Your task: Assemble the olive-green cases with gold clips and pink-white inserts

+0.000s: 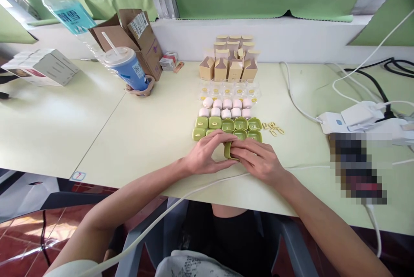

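Green case (227, 150) seems unfinished, your left hand (204, 154) and right hand (262, 159) gripping it near the surface's front edge (226, 197), yellow loops (272, 127) loose.

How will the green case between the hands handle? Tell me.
The green case is probably light, its walls looking thin around an open side. It seems fairly stiff, the wall undented at the left hand's fingertips. Its squarish shape should resist rolling.
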`<state>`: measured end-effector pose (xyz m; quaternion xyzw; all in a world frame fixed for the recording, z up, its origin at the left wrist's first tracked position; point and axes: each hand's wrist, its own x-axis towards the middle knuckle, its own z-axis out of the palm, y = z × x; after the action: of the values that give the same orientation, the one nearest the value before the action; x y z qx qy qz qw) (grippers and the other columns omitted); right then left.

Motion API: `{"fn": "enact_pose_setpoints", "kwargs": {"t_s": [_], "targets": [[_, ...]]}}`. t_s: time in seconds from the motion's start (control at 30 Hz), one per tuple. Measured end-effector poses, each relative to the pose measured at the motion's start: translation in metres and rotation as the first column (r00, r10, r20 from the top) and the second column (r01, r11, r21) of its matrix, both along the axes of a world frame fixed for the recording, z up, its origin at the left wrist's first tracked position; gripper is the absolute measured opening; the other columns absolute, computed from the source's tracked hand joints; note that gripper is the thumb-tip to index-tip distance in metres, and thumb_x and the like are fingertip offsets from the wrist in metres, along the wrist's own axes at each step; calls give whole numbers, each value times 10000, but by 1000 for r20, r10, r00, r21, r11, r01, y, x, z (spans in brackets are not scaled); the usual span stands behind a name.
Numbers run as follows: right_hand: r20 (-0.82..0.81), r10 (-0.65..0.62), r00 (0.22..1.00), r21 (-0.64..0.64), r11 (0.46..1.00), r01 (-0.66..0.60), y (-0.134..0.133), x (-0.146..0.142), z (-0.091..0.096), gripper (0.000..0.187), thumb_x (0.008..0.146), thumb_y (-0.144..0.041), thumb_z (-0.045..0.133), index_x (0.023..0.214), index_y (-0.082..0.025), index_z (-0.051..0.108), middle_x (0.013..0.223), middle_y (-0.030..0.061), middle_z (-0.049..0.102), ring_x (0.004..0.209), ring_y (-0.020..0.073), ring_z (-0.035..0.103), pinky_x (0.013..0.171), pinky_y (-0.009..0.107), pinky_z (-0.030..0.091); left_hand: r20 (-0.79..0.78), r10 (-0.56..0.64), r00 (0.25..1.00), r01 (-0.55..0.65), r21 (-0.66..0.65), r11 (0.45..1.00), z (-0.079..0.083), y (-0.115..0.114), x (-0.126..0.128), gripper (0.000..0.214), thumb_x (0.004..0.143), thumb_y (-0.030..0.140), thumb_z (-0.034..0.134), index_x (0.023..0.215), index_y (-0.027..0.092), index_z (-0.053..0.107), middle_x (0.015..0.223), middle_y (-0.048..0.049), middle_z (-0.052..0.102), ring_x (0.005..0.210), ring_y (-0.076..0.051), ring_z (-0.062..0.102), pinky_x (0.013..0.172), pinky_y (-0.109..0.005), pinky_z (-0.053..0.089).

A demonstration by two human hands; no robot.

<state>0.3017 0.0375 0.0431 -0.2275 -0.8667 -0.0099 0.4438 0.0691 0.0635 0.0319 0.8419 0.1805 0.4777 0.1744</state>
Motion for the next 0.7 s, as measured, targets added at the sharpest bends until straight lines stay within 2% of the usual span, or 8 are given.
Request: {"fn": "enact_pose_setpoints", "kwargs": {"t_s": [0.1,0.33,0.47,0.57,0.7], "targets": [[-100,-13,995,-26,1000,10,1,1,-2,303,1044,-33,768,1299,-197,751,1144,115,858,1000,225,846,832,351,735,20,5,1000,-5,-47,999,4,1,0,573,993,396,916,1463,197,656,1180,-107,823,1042,-221,804,893,-361,708],[-113,-6,994,-85,996,-4,-1,2,3,541,987,47,714,1466,-199,766,1255,143,855,1106,264,870,886,370,766,86,-15,996,29,-163,986,5,5,-5,411,1017,392,891,1338,182,743,1197,-126,865,1088,-227,833,962,-383,697],[-107,35,994,-94,995,-45,-1,1,2,598,957,10,758,1525,-179,742,1292,171,835,1159,292,857,888,390,782,109,4,994,28,-288,957,2,3,-7,367,1014,430,893,1239,170,762,1219,-147,867,1128,-235,839,940,-361,693],[-113,45,993,-111,992,-58,0,0,1,632,955,36,777,1544,-187,727,1294,174,828,1146,267,853,853,347,780,129,19,991,24,-324,946,1,4,-7,364,1016,486,882,1153,167,772,1197,-150,871,1116,-236,844,934,-361,689],[-130,19,991,-109,994,-34,1,-2,-1,627,983,23,774,1557,-223,716,1277,154,833,1133,264,857,845,356,783,150,29,988,28,-366,930,-2,5,-6,400,1007,529,883,1155,168,795,1186,-147,881,1079,-223,847,899,-335,683]]}}
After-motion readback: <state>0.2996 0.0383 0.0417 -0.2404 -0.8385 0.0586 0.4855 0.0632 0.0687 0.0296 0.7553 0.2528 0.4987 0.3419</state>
